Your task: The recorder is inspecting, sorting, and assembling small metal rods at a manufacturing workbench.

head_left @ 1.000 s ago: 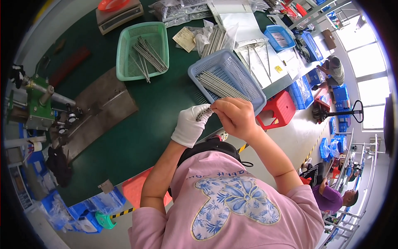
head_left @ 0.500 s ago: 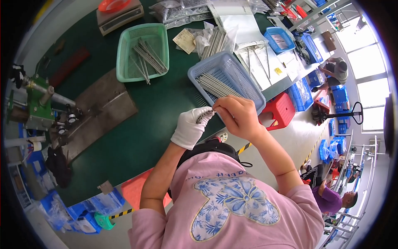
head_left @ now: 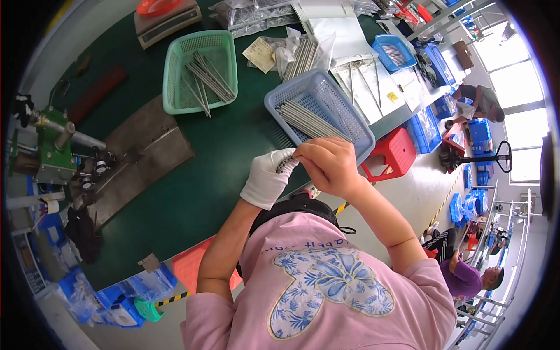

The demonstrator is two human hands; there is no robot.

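My left hand [head_left: 263,182], in a white glove, is closed around a small dark, ridged-looking piece [head_left: 284,165] whose kind I cannot make out. My bare right hand [head_left: 329,165] pinches at the same spot, its fingertips meeting the glove's fingertips; anything between those fingers is too small to name. Both hands are in front of my body, over the near edge of the green table [head_left: 233,143]. Just beyond them, a blue-grey plastic basket [head_left: 271,105] holds a bundle of thin metal rods [head_left: 309,121].
A green basket [head_left: 170,76] with more rods stands farther left. Behind lie bagged rods [head_left: 301,58], a paper tag [head_left: 259,55] and a scale [head_left: 167,24]. At left is a green machine [head_left: 57,146] beside a metal plate [head_left: 149,146]. A red stool [head_left: 396,153] stands right; people sit beyond.
My right hand has shifted slightly left and its fingers have curled in more against the gloved fingertips. My left hand stays nearly still. A person at the far right has leaned forward.
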